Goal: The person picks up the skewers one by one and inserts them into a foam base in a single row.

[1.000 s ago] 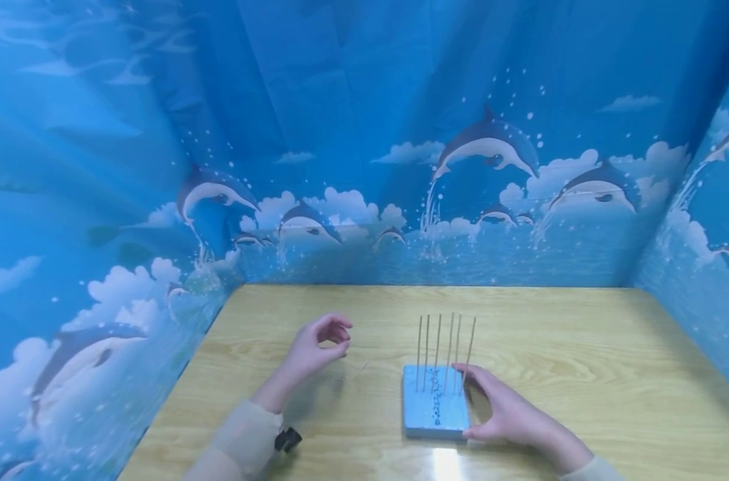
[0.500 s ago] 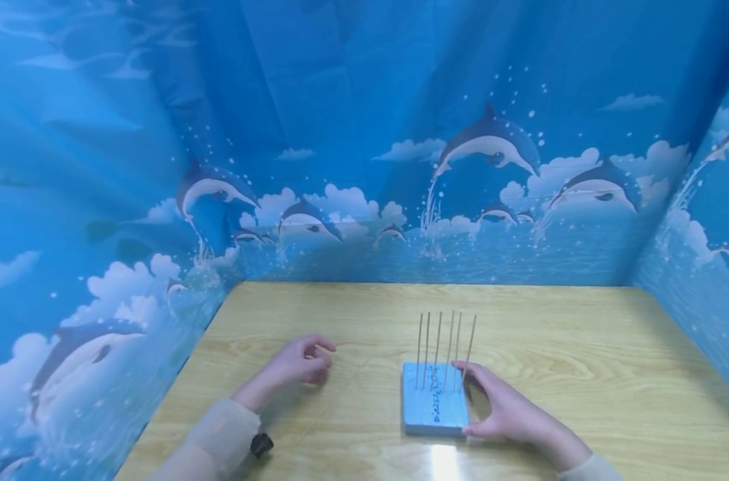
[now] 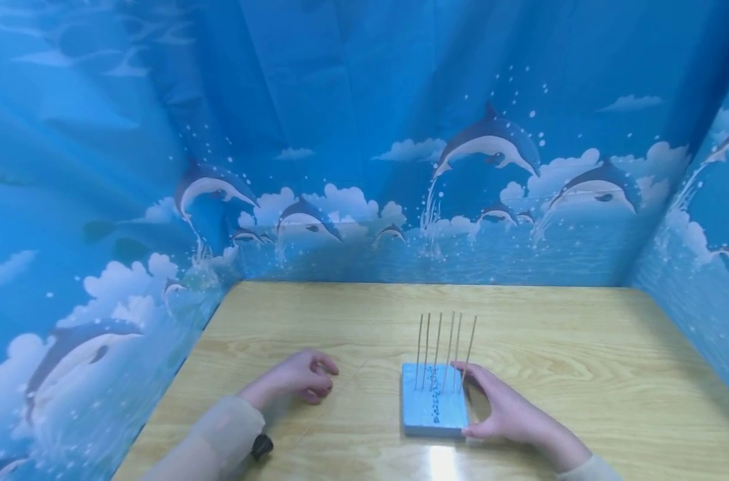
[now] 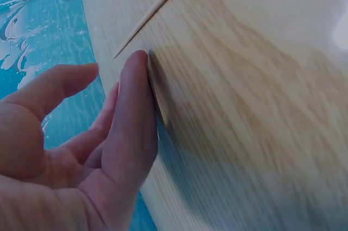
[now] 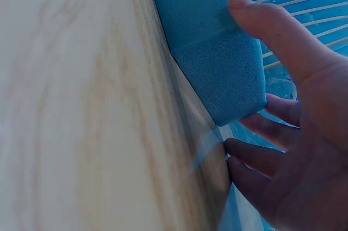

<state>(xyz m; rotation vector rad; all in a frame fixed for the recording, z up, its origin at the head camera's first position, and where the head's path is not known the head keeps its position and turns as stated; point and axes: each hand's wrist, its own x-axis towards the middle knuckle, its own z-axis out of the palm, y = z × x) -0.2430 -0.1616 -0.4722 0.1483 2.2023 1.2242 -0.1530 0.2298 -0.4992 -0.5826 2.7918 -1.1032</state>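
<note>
A blue foam block (image 3: 448,424) sits on the table with several thin wooden skewers (image 3: 438,341) standing upright from its top. Dark specks run in a line down that top. My right hand (image 3: 505,411) grips the block by its right side, thumb at the near corner and fingers toward the far corner; in the right wrist view the thumb presses on the foam (image 5: 217,73). Left of the block lies one loose skewer (image 4: 155,11), faint in the head view. Beside it my left hand (image 3: 298,377) is low at the tabletop, fingers loosely bent, thumb apart, holding nothing.
The wood-grain table (image 3: 556,334) ends at a blue dolphin-print curtain (image 3: 352,167) behind and on both sides. A small black object (image 3: 261,445) is at the left sleeve's cuff. Light glares on the table in front of the block.
My left hand has come down to the tabletop and shifted a little left, uncovering more of the loose skewer. The right hand and the foam block have stayed in place.
</note>
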